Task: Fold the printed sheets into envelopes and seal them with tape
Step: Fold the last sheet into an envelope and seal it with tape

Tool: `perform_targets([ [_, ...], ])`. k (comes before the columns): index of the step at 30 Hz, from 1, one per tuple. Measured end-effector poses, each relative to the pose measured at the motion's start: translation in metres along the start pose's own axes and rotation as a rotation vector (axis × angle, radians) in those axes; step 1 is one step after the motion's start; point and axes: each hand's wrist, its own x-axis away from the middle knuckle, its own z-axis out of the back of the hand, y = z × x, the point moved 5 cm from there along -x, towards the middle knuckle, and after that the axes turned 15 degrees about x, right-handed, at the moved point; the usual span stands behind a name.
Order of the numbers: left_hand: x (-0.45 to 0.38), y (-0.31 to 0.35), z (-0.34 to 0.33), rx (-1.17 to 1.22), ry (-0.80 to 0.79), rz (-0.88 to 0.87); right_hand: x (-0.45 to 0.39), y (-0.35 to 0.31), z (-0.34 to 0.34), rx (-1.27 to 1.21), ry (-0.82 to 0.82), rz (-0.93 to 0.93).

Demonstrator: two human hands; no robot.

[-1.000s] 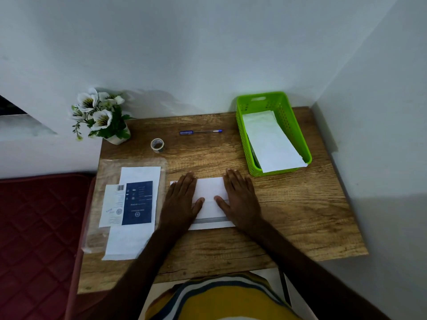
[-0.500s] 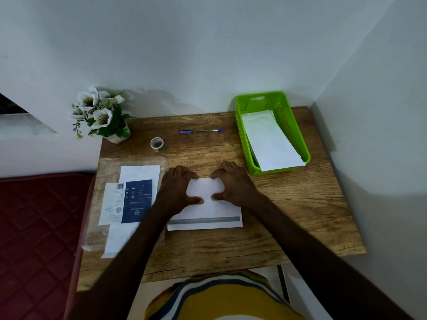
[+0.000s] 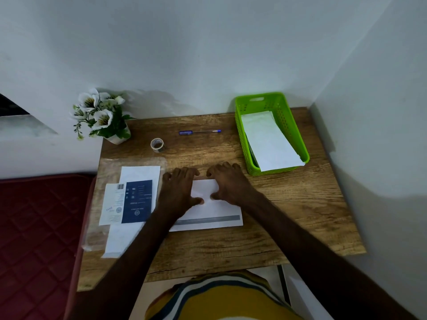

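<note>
White folded sheet (image 3: 209,210) flat mid-table, grey strip along near edge; tape roll (image 3: 157,144) upright beyond.

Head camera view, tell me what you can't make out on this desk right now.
- White paper: its far edge, covered by the left hand and right hand.
- Printed leaflet: text too small to read.
- Green basket: anything under its white sheets is hidden.
- Tape roll: loose end too small to see.
</note>
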Motion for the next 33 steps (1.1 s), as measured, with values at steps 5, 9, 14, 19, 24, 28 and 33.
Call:
perform_targets([
  [5, 0.018, 0.018, -0.002, -0.154, 0.012, -0.132, 0.019, -0.010, 0.006, 0.134, 0.070, 0.094],
  [9, 0.034, 0.028, -0.001, -0.152, 0.068, -0.210, 0.039, -0.018, 0.010, 0.154, 0.140, 0.135],
  [14, 0.050, 0.026, -0.015, -0.036, 0.089, -0.220, 0.058, -0.023, -0.001, 0.141, 0.092, 0.115],
  [19, 0.066, 0.006, -0.049, -0.035, -0.018, -0.121, 0.068, -0.025, -0.024, 0.238, 0.080, 0.083],
  [24, 0.077, 0.000, -0.066, -0.022, 0.028, -0.109, 0.078, -0.028, -0.049, 0.223, 0.090, 0.072],
  [28, 0.075, -0.002, -0.070, -0.020, 0.048, -0.067, 0.074, -0.032, -0.048, 0.209, 0.163, 0.027],
  [33, 0.075, 0.002, -0.070, -0.020, 0.078, -0.073, 0.066, -0.046, -0.055, 0.223, 0.167, 0.035],
])
